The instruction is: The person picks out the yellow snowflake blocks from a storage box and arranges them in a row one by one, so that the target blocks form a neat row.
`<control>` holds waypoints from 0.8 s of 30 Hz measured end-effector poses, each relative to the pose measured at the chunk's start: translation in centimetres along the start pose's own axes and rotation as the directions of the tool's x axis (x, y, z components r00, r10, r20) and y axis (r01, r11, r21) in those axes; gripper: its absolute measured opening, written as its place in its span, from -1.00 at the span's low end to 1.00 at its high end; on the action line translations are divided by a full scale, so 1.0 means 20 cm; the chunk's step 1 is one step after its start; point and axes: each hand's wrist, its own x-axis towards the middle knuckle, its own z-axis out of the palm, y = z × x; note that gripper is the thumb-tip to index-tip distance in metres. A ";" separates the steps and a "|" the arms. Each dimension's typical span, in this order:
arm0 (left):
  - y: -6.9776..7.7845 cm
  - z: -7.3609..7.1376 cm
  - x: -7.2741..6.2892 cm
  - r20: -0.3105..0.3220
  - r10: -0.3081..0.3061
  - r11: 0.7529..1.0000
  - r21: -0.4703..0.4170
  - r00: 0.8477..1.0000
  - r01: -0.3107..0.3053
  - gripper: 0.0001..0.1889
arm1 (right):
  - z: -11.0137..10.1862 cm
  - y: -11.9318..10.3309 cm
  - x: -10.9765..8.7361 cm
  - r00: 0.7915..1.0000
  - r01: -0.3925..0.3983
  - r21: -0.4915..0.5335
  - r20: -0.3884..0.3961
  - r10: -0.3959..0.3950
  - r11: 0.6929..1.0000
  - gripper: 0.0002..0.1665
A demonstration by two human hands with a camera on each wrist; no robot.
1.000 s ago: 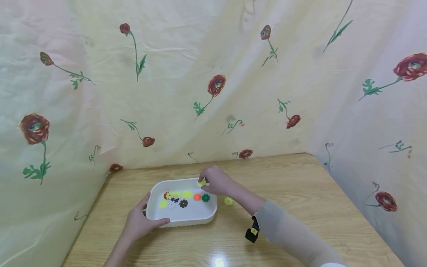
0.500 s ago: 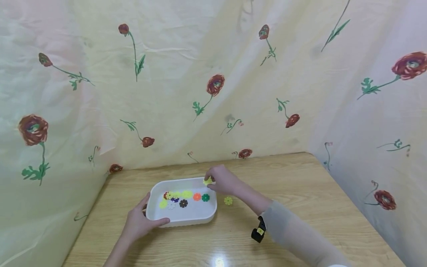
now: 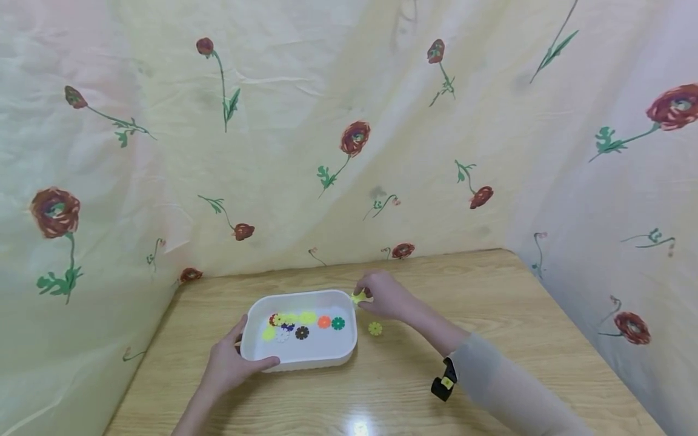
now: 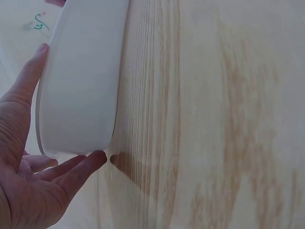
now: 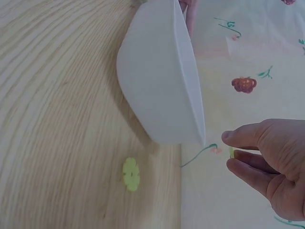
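Note:
My left hand grips the left end of a white plastic tub, its thumb over the near rim and its fingers round the side. The left wrist view shows those fingers against the tub's outer wall. Just past the tub's far right corner, my right hand pinches a yellow flower-shaped plastic disc between thumb and fingers. Only a sliver of that disc shows in the right wrist view. A second yellow flower disc lies flat on the table, right of the tub.
Inside the tub lie several flower discs: orange, green, black, and red, blue, white and yellow ones at the left. The wooden table meets a flowered cloth at the back and sides.
My right hand has moved right with the yellow disc, from over the tub to outside its far right corner. The left hand and the tub have stayed in place.

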 end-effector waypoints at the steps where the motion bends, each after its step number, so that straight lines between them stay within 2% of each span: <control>1: 0.00 0.00 0.00 0.001 0.001 1.000 0.002 1.000 -0.001 0.41 | 0.00 0.01 -0.01 1.000 -0.002 0.000 0.000 0.002 1.000 -0.81; 7: 0.00 0.00 0.00 0.000 0.004 1.000 -0.009 1.000 -0.004 0.41 | -0.02 0.07 -0.07 1.000 -0.023 0.003 -0.012 0.023 1.000 -0.83; 13: 0.00 0.00 -0.01 0.001 0.002 1.000 -0.009 1.000 -0.002 0.41 | 0.00 0.13 -0.11 0.999 0.003 -0.001 -0.042 -0.003 1.000 -0.82; 24: -0.01 0.00 0.00 -0.003 0.006 1.000 -0.009 1.000 -0.006 0.41 | 0.00 0.18 -0.17 0.998 -0.003 -0.018 -0.067 0.002 1.000 -0.82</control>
